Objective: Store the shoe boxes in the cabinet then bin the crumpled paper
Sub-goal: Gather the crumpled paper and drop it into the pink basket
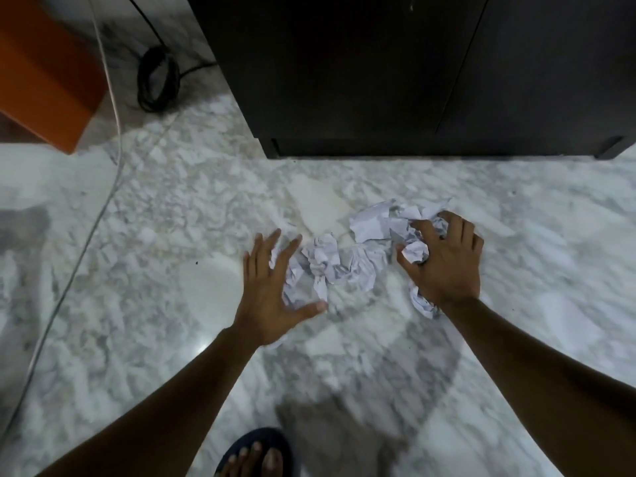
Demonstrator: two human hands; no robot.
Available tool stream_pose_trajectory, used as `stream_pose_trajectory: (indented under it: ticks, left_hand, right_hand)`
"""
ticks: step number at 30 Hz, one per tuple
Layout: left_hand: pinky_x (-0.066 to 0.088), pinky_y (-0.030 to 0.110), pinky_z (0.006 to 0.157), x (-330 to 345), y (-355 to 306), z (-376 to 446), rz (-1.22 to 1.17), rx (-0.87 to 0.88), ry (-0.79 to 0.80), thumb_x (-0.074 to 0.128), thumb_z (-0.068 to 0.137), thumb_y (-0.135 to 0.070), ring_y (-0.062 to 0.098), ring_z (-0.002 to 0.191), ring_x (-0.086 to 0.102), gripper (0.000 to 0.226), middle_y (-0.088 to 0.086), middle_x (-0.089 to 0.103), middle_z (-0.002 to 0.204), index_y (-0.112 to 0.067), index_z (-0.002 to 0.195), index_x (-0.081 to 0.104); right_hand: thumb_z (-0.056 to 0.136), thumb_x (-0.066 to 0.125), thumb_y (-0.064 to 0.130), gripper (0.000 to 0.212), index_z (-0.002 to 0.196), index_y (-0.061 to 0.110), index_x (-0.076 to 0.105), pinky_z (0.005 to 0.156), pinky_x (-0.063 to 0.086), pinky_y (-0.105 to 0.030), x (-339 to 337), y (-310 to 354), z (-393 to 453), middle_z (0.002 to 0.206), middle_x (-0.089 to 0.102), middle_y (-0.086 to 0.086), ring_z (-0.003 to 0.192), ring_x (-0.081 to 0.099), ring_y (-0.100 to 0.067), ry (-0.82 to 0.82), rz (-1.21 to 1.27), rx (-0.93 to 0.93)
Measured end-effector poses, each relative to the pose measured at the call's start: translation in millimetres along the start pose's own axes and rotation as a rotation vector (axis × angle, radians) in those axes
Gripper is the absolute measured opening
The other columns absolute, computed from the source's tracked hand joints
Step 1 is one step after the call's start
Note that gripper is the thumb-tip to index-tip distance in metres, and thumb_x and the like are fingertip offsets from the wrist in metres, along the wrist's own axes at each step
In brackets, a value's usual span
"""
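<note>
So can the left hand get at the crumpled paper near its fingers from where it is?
Probably yes: the left hand is spread open right over that crumpled paper, with nothing between them.

Setting: indoor room, likely a home. Polished white-grey marble floor [172,208] fills the frame. Dark cabinet [395,74] stands on it at upper centre-right, doors closed. Orange box [41,74] at upper left. Coiled black cable [158,79] beside it. Sandalled foot [254,456] at bottom centre.
</note>
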State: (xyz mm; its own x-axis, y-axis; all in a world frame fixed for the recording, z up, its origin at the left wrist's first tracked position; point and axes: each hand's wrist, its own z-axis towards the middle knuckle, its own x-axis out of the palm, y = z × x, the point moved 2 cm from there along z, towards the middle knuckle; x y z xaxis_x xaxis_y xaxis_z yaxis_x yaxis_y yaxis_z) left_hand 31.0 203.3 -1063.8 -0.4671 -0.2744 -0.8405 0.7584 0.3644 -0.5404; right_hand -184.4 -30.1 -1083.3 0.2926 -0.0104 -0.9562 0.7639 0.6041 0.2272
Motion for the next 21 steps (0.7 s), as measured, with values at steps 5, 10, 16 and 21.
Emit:
stream_pose_trajectory:
  ticks: [5,10,16,21]
  left_hand:
    - [0.016,0.068,0.121,20,-12,7,0.147,0.115,0.001,0.059,0.056,-0.099,0.037,0.16,-0.002,0.132,0.008,0.006,0.173,-0.032,0.163,0.019]
    - [0.017,0.07,0.119,47,-50,62,0.148,0.168,0.029,0.059,0.053,-0.101,0.04,0.159,-0.003,0.132,0.008,0.002,0.173,-0.042,0.162,0.015]
    - [0.012,0.071,0.12,71,-72,87,0.182,0.308,0.033,0.059,0.053,-0.101,0.04,0.159,-0.003,0.129,0.003,0.006,0.174,-0.04,0.161,0.026]
    - [0.036,0.054,0.111,78,-76,92,0.116,0.484,-0.109,0.068,0.065,-0.082,0.036,0.142,0.04,0.106,0.007,0.043,0.159,-0.018,0.148,0.054]
  right_hand:
    - [0.084,0.063,0.058,0.051,0.128,0.032,0.058,0.098,0.037,-0.05,0,1,0,0.136,0.049,-0.014,0.122,0.047,-0.038,-0.017,0.026,-0.001]
    - [0.073,0.054,0.059,0.07,0.136,0.03,0.054,0.105,0.036,-0.054,-7,5,0,0.146,0.041,-0.019,0.133,0.04,-0.041,0.065,0.07,-0.004]
    - [0.071,0.061,0.066,0.086,0.146,0.025,0.052,0.108,0.037,-0.055,-3,6,-1,0.153,0.039,-0.023,0.138,0.039,-0.043,0.135,0.083,-0.173]
    - [0.072,0.071,0.06,0.078,0.137,0.019,0.059,0.096,0.041,-0.049,1,5,-2,0.141,0.05,-0.018,0.125,0.047,-0.039,0.099,0.055,-0.277]
